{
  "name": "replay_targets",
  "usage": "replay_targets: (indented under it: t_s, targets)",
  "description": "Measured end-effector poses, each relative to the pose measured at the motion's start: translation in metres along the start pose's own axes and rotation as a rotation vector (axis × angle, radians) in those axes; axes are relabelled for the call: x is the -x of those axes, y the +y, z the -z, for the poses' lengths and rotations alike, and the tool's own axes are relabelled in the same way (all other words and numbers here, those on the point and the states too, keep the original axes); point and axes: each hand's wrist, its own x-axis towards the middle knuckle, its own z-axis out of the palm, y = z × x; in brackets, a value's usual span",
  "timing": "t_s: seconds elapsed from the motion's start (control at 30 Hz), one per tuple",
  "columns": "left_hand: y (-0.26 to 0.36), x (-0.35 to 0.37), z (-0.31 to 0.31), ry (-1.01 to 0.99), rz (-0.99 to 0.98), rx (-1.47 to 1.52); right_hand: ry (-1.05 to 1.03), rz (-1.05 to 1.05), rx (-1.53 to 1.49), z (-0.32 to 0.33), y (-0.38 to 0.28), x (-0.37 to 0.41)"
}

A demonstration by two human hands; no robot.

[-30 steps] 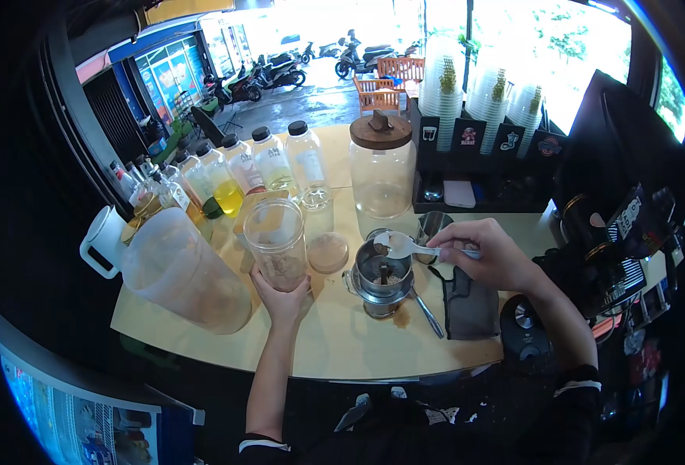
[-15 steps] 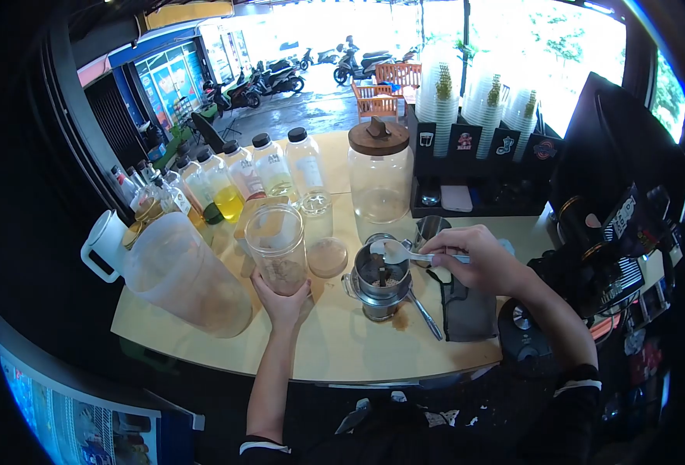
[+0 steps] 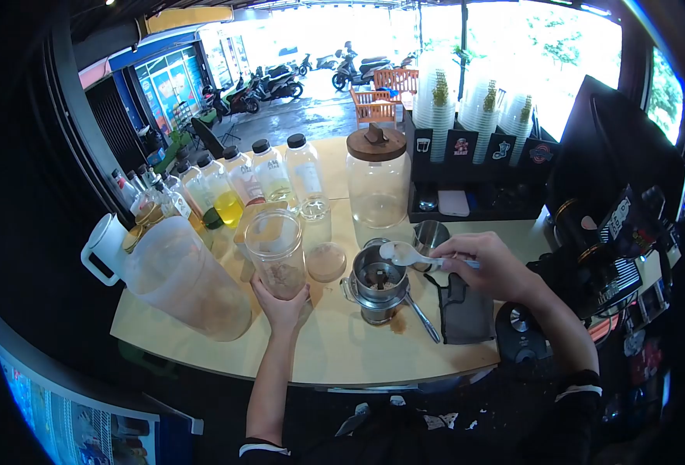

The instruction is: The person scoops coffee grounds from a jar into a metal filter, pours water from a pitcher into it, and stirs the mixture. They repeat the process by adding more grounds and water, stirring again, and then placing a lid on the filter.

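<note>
My left hand (image 3: 282, 306) is wrapped round the lower part of a clear open jar (image 3: 275, 248) with brownish contents near its bottom. Pinched in my right hand (image 3: 486, 263) is a white plastic spoon (image 3: 406, 254), its bowl just above the rim of a metal drip filter (image 3: 379, 280). Some light brown matter lies inside the filter, around a dark upright piece. The filter sits on a metal cup with a handle. A round lid (image 3: 327, 262) lies between jar and filter. Beside the filter rests a metal spoon (image 3: 423, 316).
A large frosted pitcher (image 3: 187, 275) leans at the left, near a white jug (image 3: 104, 246). Capped bottles (image 3: 269, 172) line the back. Behind the filter stand a wooden-lidded jar (image 3: 379, 186) and a metal cup (image 3: 431, 236). A dark cloth (image 3: 466, 311) lies right; stacked plastic cups (image 3: 480, 124) stand behind.
My right hand has moved slightly right, and the white spoon's bowl has shifted right and is now more tilted. The view has moved slightly; my left hand still holds the jar.
</note>
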Motion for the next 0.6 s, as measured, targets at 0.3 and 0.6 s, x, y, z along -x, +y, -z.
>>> replay_targets:
  t_s: [0.3,0.6]
  targets:
    - [0.000,0.001,0.000,0.001,-0.028,-0.013,-0.033,0.113,0.145,-0.005,-0.010,0.003]
    - [0.004,0.004,0.005,-0.017,-0.080,-0.003,0.070,0.178,0.148,-0.006,-0.029,-0.029]
